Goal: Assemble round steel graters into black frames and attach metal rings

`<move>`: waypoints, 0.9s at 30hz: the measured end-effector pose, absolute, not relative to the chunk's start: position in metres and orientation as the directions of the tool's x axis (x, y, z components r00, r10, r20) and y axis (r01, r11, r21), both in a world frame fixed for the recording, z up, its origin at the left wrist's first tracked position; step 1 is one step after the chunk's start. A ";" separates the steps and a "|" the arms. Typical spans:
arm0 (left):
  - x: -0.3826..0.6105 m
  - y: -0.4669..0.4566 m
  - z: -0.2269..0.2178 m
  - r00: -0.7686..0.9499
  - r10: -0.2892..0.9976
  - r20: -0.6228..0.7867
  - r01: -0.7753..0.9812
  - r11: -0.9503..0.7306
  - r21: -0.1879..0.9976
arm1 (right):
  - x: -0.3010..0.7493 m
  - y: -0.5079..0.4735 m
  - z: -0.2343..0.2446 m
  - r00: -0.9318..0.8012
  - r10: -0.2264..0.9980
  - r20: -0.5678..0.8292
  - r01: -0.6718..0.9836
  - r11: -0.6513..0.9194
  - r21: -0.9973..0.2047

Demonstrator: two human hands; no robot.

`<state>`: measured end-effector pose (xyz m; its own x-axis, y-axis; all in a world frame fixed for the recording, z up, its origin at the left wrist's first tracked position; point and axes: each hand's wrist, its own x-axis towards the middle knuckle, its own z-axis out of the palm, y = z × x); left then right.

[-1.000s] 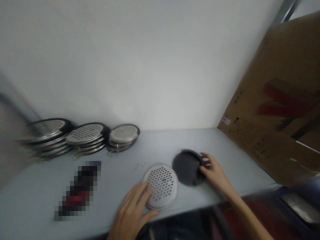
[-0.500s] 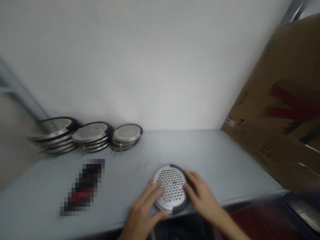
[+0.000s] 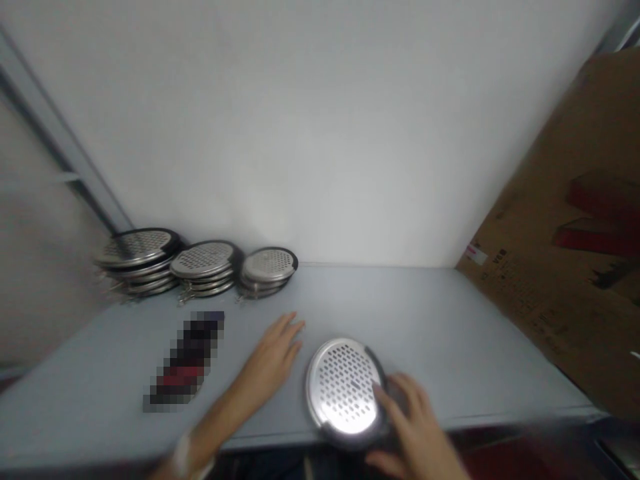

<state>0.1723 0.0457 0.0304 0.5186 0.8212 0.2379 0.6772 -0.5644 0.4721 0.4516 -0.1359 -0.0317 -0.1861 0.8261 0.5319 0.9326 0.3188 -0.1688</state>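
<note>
A round, perforated metal strainer lid (image 3: 343,383) with a partly black rim is near the table's front edge, light glaring off its lower part. My right hand (image 3: 413,420) grips its right rim, one finger over the perforated face and the thumb low by the near edge. Apart from the lid, my left hand (image 3: 275,347) reaches over the table to its left, fingers stretched out and holding nothing. Similar lids lie in a left stack (image 3: 137,250), a middle stack (image 3: 206,261) and a smaller right stack (image 3: 270,265) along the wall.
A pixelated dark and red item (image 3: 187,360) lies on the grey table (image 3: 400,320) left of my left arm. On the right stands a large printed cardboard box (image 3: 560,253). A white wall (image 3: 350,133) rises behind, with a metal post (image 3: 75,147) at left.
My left hand has let go of the lid and moved left and away from me. The lid has turned and tilted in my right hand. The view has shifted slightly left.
</note>
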 end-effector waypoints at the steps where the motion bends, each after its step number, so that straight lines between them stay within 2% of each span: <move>1: 0.167 0.052 0.025 0.522 0.817 0.244 0.705 -0.574 0.416 | 0.451 -0.139 -0.036 -0.213 0.777 0.592 0.936 0.337 -0.104; 3: 0.158 0.057 0.016 0.553 0.795 0.248 0.717 -0.606 0.344 | 0.453 -0.143 -0.037 -0.285 0.667 0.689 0.920 0.391 0.003; 5: 0.150 0.055 0.011 0.585 0.772 0.251 0.697 -0.636 0.332 | 0.456 -0.145 -0.028 -0.378 0.576 0.725 0.878 0.471 0.084; 8: 0.144 0.046 0.012 0.564 0.777 0.281 0.690 -0.630 0.356 | 0.459 -0.142 -0.004 -0.450 0.498 0.741 0.808 0.581 0.100; 11: 0.145 0.042 0.021 0.480 0.824 0.301 0.736 -0.565 0.372 | 0.457 -0.133 0.020 -0.366 0.499 0.785 0.769 0.638 -0.047; 14: 0.148 0.045 0.030 0.458 0.854 0.246 0.763 -0.520 0.385 | 0.452 -0.112 0.036 -0.155 0.610 0.777 0.732 0.599 -0.325; 16: 0.148 0.048 0.034 0.475 0.858 0.195 0.760 -0.512 0.399 | 0.452 -0.090 0.044 0.012 0.705 0.709 0.691 0.506 -0.516; 19: 0.146 0.050 0.038 0.510 0.851 0.128 0.746 -0.511 0.427 | 0.460 -0.042 0.052 0.147 0.838 0.525 0.625 0.333 -0.706; 21: 0.143 0.051 0.041 0.531 0.844 0.073 0.740 -0.505 0.444 | 0.469 -0.007 0.055 0.065 0.941 0.332 0.614 0.224 -0.757; 22: 0.142 0.050 0.043 0.536 0.843 0.046 0.746 -0.498 0.442 | 0.473 0.009 0.056 0.015 0.960 0.278 0.616 0.211 -0.759; 24: 0.143 0.050 0.049 0.539 0.843 -0.007 0.773 -0.491 0.401 | 0.478 0.037 0.054 -0.071 0.976 0.205 0.626 0.204 -0.752; 27: 0.150 0.047 0.059 0.532 0.842 -0.089 0.827 -0.494 0.269 | 0.478 0.063 0.049 -0.169 0.975 0.144 0.662 0.221 -0.717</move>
